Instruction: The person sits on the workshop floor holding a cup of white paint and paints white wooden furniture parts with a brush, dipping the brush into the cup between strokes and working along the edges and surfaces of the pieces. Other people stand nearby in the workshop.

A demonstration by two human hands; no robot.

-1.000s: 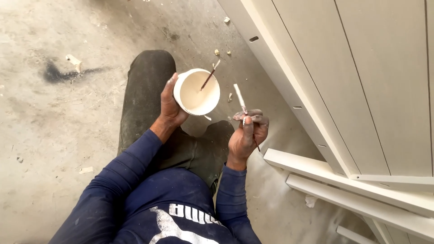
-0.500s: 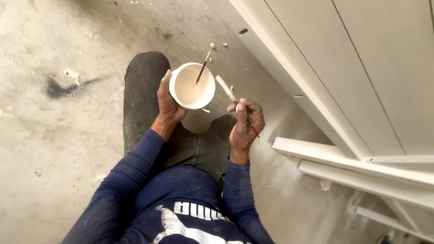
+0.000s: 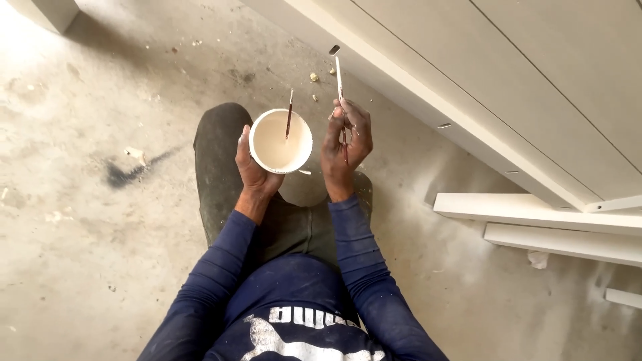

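- The white cabinet (image 3: 508, 87) stands to my right on the concrete floor (image 3: 100, 220).
- My left hand (image 3: 253, 170) is clamped round the cup (image 3: 281, 142) above my knee; a stick (image 3: 289, 113) leans inside.
- My right hand (image 3: 344, 144) pinches a thin brush (image 3: 339, 80), tip upward, just beside the cup.
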